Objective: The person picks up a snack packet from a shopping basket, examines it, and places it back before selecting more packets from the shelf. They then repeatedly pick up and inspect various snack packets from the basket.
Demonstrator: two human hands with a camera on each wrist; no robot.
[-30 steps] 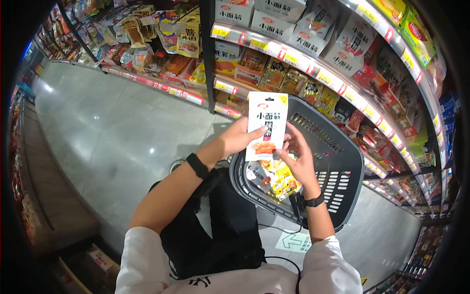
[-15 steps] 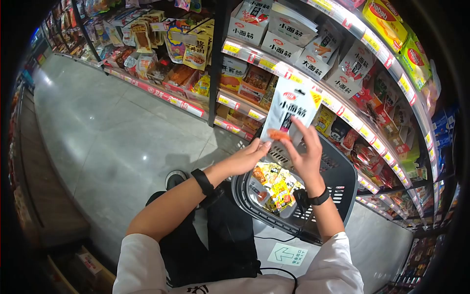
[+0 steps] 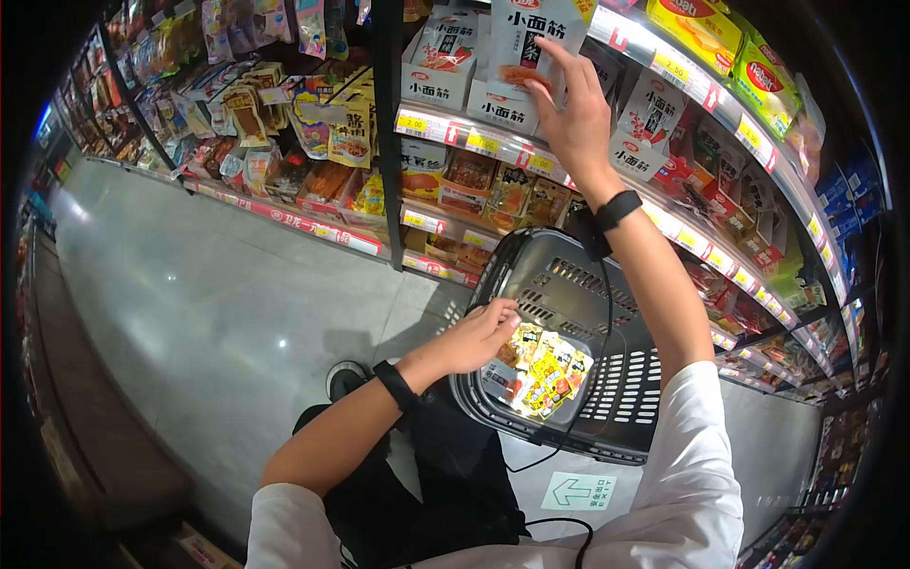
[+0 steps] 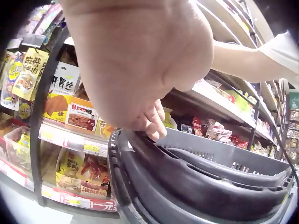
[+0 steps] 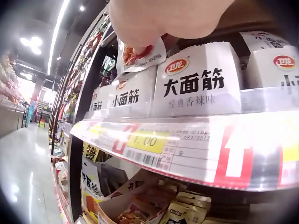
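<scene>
My right hand (image 3: 580,119) is raised to the shelf and holds a white snack packet (image 3: 517,43) by its lower right side. Thumb and fingertips show on the packet's front, which has dark lettering and an orange food picture. Its lower edge overlaps the top of a white display box (image 3: 502,109) with similar lettering. In the right wrist view, the packet (image 5: 156,52) hangs partly hidden under the hand. Low down, my left hand (image 3: 479,339) rests on the rim of a dark grey shopping basket (image 4: 210,186), fingers lying over the edge. Yellow snack packets (image 3: 548,375) lie inside it.
Shelves of boxed and bagged snacks curve along the right, with a price-tag rail (image 3: 540,161) below the white boxes. A dark shelf post (image 3: 387,142) divides two bays. A cable (image 3: 607,294) hangs from my right wrist across the basket. Grey floor tiles (image 3: 237,284) lie left.
My right hand has carried the packet up and forward to the white boxes on the shelf. The left hand has let go of the packet and come down onto the basket rim.
</scene>
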